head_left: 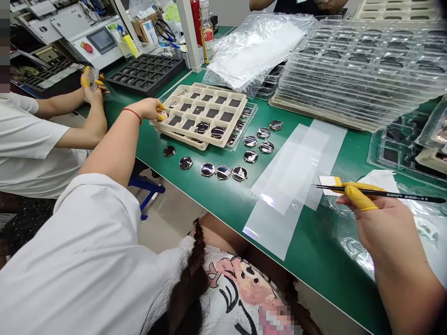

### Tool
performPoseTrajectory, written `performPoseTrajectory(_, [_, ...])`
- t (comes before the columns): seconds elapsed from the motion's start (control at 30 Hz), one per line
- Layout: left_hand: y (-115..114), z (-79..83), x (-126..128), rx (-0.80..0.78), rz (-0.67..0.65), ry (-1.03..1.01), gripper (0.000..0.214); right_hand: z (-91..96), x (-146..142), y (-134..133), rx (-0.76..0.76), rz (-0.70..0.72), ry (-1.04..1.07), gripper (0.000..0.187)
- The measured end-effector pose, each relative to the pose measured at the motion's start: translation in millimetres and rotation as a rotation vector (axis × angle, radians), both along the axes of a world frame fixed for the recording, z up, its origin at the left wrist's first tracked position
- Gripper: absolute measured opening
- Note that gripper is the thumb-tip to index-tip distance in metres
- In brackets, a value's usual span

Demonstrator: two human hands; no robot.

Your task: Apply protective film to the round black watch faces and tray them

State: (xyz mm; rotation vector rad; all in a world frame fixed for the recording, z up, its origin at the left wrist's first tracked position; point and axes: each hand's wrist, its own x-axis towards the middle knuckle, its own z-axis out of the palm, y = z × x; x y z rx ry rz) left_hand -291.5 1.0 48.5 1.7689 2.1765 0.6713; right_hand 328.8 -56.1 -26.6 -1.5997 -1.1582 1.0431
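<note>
At far left, a co-worker's hands [91, 86] are holding a small clear piece. Left hand [149, 109] is resting at the tray [209, 86] corner with fingers curled; can't tell if it's clamping anything. Discs [222, 172] are lying in a row on the mat [216, 200]. Right hand [380, 228] is pinching tweezers [384, 193] between thumb and forefinger, with the tips over the film [289, 186] edge.

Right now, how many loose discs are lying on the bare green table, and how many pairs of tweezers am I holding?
Loose discs on the bare table: 10
Pairs of tweezers, in your right hand: 1
Total: 11
</note>
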Motion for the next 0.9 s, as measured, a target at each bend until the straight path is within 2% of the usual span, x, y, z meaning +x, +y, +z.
performPoseTrajectory(0.07, [-2.1, 13.6, 9.7, -0.013, -0.009, 0.07, 0.044, 4.0, -2.2, -1.0, -0.037, -0.006, 0.103, 0.022])
performPoseTrajectory(0.13, [-5.3, 24.6, 32.0, 0.041, -0.036, 0.118, 0.041, 9.3, -6.6, -2.7, -0.058, 0.0, 0.224, 0.016])
performPoseTrajectory(0.23, [-12.5, 28.4, 98.9, 0.158, -0.193, 0.086, 0.04, 16.8, -16.6, -8.9, -0.137, 0.048, 0.337, 0.011])
performPoseTrajectory(0.27, [-16.4, 25.5, 129.9, 0.208, -0.277, 0.041, 0.039, 18.9, -20.6, -12.4, -0.172, 0.073, 0.353, 0.013])
performPoseTrajectory(0.33, [-27.8, 15.3, 198.6, 0.314, -0.57, -0.116, 0.028, 22.5, -28.9, -21.2, -0.233, 0.172, 0.349, 0.018])
performPoseTrajectory(0.4, [-42.3, 2.0, 264.3, 0.345, -0.897, -0.197, 0.013, 25.5, -36.4, -30.0, -0.283, 0.301, 0.323, 0.022])
performPoseTrajectory(0.47, [-54.4, -12.1, 314.9, 0.369, -1.135, -0.24, 0.006, 28.1, -41.1, -35.1, -0.342, 0.424, 0.33, 0.028])
performPoseTrajectory(0.53, [-58.8, -27.6, 347.7, 0.393, -1.253, -0.2, 0.007, 30.4, -41.2, -34.7, -0.371, 0.516, 0.366, 0.034])
performPoseTrajectory(0.57, [-58.0, -36.1, 358.8, 0.416, -1.261, -0.175, 0.008, 31.4, -39.5, -32.7, -0.367, 0.535, 0.376, 0.037])
performPoseTrajectory(0.63, [-54.2, -54.3, 374.1, 0.454, -1.179, -0.178, 0.007, 32.2, -34.2, -26.8, -0.32, 0.493, 0.378, 0.043])
performPoseTrajectory(0.7, [-52.9, -72.4, 384.7, 0.412, -1.041, -0.306, 0.032, 30.1, -29.4, -21.0, -0.242, 0.378, 0.355, 0.045])
performPoseTrajectory(0.8, [-61.7, -92.8, 397.0, 0.068, -0.948, -0.61, 0.082, 21.3, -28.4, -17.3, -0.112, 0.273, 0.293, 0.04])
performPoseTrajectory(0.83, [-66.4, -96.4, 400.2, -0.048, -0.934, -0.694, 0.087, 17.7, -29.5, -17.9, -0.07, 0.278, 0.263, 0.037])
performPoseTrajectory(0.9, [-75.3, -98.8, 404.4, -0.158, -0.884, -0.783, 0.078, 11.6, -32.2, -21.4, 0.015, 0.323, 0.157, 0.028])
